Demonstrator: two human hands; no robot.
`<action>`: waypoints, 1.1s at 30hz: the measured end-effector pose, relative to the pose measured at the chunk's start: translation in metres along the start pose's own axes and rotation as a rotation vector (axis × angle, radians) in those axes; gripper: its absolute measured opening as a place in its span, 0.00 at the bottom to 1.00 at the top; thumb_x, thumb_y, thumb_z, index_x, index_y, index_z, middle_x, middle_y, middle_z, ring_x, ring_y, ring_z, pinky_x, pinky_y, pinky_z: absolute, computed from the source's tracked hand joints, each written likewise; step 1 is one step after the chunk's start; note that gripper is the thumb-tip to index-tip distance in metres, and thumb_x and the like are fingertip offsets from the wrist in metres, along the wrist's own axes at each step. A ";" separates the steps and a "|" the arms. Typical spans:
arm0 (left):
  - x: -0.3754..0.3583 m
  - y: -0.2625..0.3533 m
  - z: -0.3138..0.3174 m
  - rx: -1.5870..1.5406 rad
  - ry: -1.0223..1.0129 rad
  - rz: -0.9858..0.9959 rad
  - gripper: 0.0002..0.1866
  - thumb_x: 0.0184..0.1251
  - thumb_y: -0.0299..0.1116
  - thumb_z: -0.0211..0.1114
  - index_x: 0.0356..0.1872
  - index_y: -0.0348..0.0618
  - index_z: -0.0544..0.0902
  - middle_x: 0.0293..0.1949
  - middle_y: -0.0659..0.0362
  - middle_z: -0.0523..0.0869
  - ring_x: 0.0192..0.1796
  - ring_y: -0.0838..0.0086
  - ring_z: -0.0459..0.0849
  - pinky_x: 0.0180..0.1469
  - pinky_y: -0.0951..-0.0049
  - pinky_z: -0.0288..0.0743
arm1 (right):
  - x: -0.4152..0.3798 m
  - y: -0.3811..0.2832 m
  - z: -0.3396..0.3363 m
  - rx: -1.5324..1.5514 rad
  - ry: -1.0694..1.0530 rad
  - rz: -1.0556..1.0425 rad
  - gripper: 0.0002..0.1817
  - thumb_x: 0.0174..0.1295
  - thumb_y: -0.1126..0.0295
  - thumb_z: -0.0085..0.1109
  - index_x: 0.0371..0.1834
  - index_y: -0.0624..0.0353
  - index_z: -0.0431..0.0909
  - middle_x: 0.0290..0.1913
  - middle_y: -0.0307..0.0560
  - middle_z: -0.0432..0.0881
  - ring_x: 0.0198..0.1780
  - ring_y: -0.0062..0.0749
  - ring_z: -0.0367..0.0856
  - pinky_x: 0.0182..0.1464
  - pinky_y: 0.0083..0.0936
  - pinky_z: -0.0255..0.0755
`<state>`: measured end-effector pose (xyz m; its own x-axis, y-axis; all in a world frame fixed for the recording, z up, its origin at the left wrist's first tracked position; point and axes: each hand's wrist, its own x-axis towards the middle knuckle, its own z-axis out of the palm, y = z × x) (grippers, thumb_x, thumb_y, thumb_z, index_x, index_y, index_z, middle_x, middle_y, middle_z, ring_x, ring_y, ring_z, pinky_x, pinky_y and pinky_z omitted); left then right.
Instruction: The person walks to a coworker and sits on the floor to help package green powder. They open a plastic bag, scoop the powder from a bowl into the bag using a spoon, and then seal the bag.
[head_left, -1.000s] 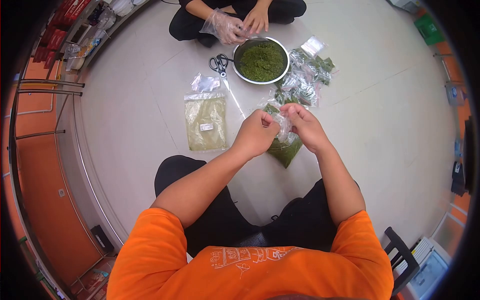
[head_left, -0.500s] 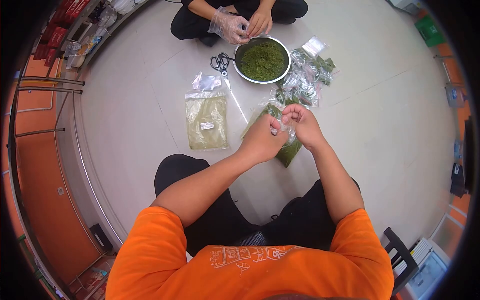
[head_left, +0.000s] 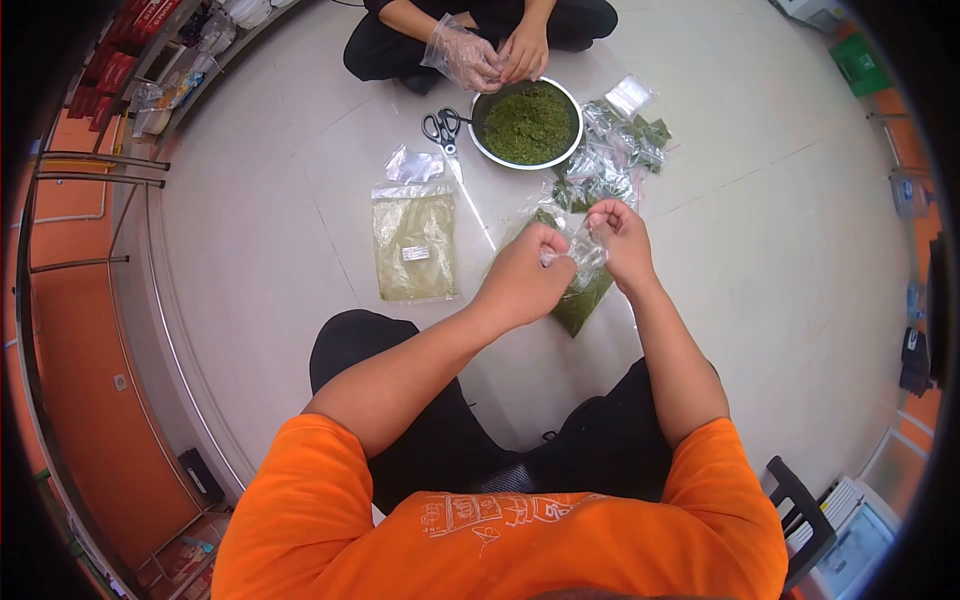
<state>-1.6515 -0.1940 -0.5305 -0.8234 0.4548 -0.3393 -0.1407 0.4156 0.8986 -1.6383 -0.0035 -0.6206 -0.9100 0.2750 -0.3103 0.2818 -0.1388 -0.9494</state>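
Note:
Between my two hands is a crinkled piece of clear thin plastic, whose exact kind I cannot tell. My left hand [head_left: 532, 278] pinches one side, its fingers curled. On the other side my right hand [head_left: 622, 245] grips the clear plastic [head_left: 586, 250] with bent fingers. Beneath them on the floor lies a bag of green leaves [head_left: 578, 310], partly hidden by my left hand. Beyond the hands are several small clear packets with green leaves [head_left: 610, 165]. Left of my hands lies a flat clear bag of pale green content [head_left: 414, 245] with a white label.
A round bowl of chopped green stuff [head_left: 528, 125] stands ahead. Black-handled scissors [head_left: 443, 128] and a silvery packet [head_left: 414, 163] lie left of it. Behind the bowl sits another person, one hand in a clear plastic glove [head_left: 464, 58]. A metal rack [head_left: 100, 180] stands at the left.
My right hand has moved slightly right and away from my left, drawing the clear plastic wider between them. The other person's hands have shifted slightly above the bowl's rim.

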 end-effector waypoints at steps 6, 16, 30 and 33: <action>-0.027 0.022 0.006 0.014 -0.107 0.066 0.13 0.61 0.31 0.61 0.45 0.38 0.77 0.36 0.58 0.81 0.31 0.77 0.77 0.38 0.73 0.73 | 0.018 0.032 -0.013 -0.209 0.186 -0.007 0.03 0.68 0.77 0.55 0.42 0.62 0.78 0.34 0.37 0.80 0.35 0.18 0.76 0.39 0.18 0.70; -0.035 0.016 -0.002 -0.041 -0.044 0.156 0.10 0.63 0.22 0.56 0.45 0.37 0.78 0.44 0.58 0.81 0.53 0.71 0.78 0.62 0.70 0.69 | 0.044 0.098 -0.015 -0.717 0.078 -0.237 0.13 0.61 0.67 0.58 0.46 0.60 0.82 0.48 0.53 0.82 0.54 0.44 0.78 0.61 0.37 0.70; 0.039 -0.021 -0.011 -0.780 -0.374 0.030 0.17 0.73 0.39 0.58 0.57 0.43 0.74 0.41 0.62 0.78 0.43 0.77 0.76 0.52 0.74 0.70 | -0.090 -0.025 -0.003 -0.096 -0.232 -0.313 0.21 0.56 0.70 0.70 0.54 0.62 0.78 0.42 0.45 0.86 0.40 0.27 0.84 0.43 0.27 0.78; 0.024 0.006 -0.008 -0.681 -0.320 -0.083 0.16 0.71 0.36 0.60 0.53 0.38 0.73 0.45 0.54 0.80 0.50 0.66 0.77 0.59 0.63 0.69 | -0.084 -0.019 -0.012 -0.137 -0.198 -0.333 0.17 0.54 0.70 0.71 0.48 0.61 0.82 0.36 0.43 0.87 0.37 0.27 0.84 0.42 0.27 0.78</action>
<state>-1.6767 -0.1868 -0.5308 -0.6101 0.6930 -0.3841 -0.5891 -0.0726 0.8048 -1.5635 -0.0123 -0.5771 -0.9955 0.0930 0.0173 -0.0119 0.0586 -0.9982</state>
